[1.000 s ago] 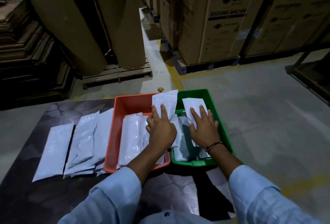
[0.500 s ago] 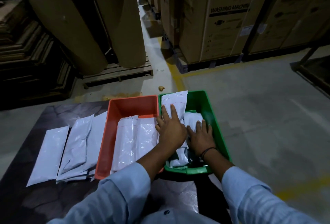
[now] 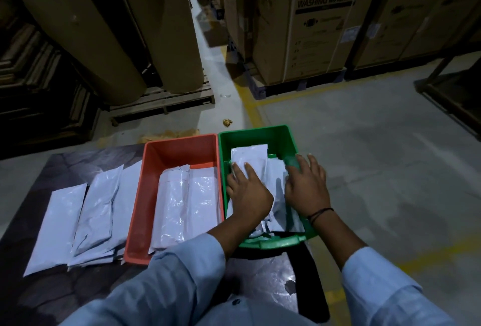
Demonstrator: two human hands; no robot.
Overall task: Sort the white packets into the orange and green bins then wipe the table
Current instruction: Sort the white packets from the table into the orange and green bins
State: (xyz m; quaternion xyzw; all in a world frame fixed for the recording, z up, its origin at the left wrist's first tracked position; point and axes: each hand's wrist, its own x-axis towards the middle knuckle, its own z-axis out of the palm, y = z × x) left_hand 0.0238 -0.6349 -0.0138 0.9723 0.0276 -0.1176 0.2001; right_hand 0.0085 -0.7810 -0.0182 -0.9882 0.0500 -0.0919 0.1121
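Sleeves (image 3: 182, 271): your two pale blue cuffs fill the near edge, both arms reaching forward over the table (image 3: 52, 294).
Left hand (image 3: 248, 193): flat and spread, palm down, pressing on the top packet (image 3: 251, 156) in the green bin (image 3: 260, 133); fingers loose, not curled round anything.
Right hand (image 3: 307, 190): over the green bin's right side, fingers splayed toward the rim; its fingertips blur, so you can't quite say whether they touch the wall or the packets under them. Nothing is clearly gripped. A dark band sits on that wrist.
Green bin: right of the pair, holding several white packets heaped under both your hands.
Orange bin (image 3: 182, 143): touching the green one on its left, with packets (image 3: 187, 203) lying flat lengthwise, far end bare.
Loose packets (image 3: 86, 221): a row of overlapping white ones on the table, just left of the orange bin, unsorted.
Floor (image 3: 364, 143): grey concrete beyond, yellow line running away.
Boxes (image 3: 312, 21): tall cartons on pallets at the back, big brown rolls (image 3: 104, 26) to the left.
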